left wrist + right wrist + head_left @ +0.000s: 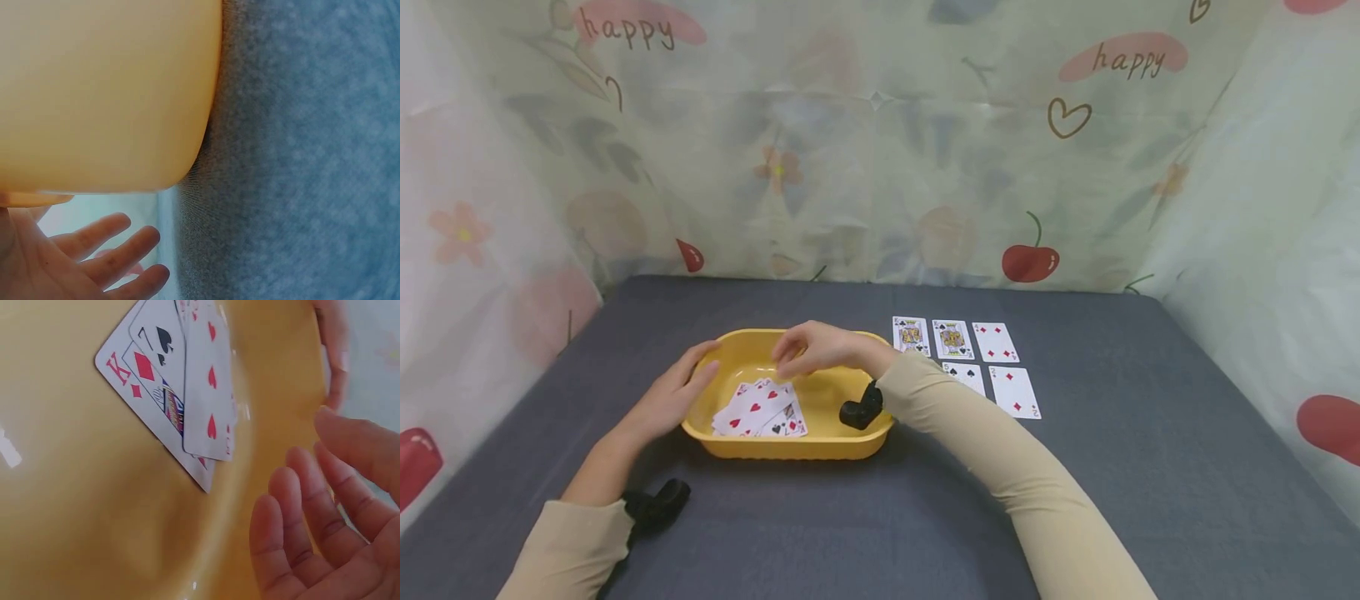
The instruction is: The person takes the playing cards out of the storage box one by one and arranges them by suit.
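Note:
A yellow plastic basin [790, 450] stands on the dark table. Several playing cards [758, 408] lie face up in its left part, overlapping. The right wrist view shows a three of hearts [209, 387], a king of diamonds [125, 374] and a seven of spades [156, 331] among them. My right hand [816, 346] hovers over the basin beside the cards, fingers loosely bent, holding nothing. At the basin's left rim is my left hand [673, 387], its thumb over the rim. In the left wrist view, its outer fingers [125, 256] are extended outside the basin wall.
Face-up cards lie in two rows right of the basin: two black kings [952, 339], a four of diamonds [996, 342], a five of spades [964, 377] and a two of diamonds [1015, 392]. My right sleeve partly covers them. A patterned curtain [865, 192] hangs behind the table.

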A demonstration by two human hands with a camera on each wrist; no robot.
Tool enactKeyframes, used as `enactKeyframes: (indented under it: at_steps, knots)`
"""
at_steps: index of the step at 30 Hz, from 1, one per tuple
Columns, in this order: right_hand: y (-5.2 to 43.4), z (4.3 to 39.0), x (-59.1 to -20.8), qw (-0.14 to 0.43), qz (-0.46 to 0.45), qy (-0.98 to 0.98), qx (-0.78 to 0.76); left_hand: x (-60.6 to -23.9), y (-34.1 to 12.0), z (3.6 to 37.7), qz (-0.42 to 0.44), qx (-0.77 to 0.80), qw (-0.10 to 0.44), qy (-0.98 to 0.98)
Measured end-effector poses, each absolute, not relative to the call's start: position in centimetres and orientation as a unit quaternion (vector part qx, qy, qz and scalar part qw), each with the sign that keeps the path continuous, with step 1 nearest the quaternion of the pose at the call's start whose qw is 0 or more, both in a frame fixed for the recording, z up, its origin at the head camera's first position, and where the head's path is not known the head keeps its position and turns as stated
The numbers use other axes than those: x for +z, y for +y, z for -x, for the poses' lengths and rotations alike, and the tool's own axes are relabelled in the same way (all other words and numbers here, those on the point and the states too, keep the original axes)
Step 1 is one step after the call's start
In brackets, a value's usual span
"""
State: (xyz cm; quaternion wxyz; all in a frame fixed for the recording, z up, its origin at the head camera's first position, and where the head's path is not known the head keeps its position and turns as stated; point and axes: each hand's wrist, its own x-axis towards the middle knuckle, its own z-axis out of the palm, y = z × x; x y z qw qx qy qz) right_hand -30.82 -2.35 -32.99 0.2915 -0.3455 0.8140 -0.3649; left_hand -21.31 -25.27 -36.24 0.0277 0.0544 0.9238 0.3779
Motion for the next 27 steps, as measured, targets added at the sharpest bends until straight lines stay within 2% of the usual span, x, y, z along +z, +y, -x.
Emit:
enactKeyframes:
  at_steps: [7,13,27]
  knots:
    - [-3.7,30.8,-33.8,0.331,0.304,0.83,-0.331,-36.3,-25.3,21.3,-0.056,0.383,0.028,0.922]
    - [-4.0,30.5,-34.0,0.342,0.279,0.844,-0.305,-36.3,-25.4,21.2,-0.057,0.384,0.024,0.921]
    - [-5.7,30.1,-34.9,0.303,0.237,0.891,-0.241,-36.3,-25.3,21.2,-0.055,0.385,0.026,0.921]
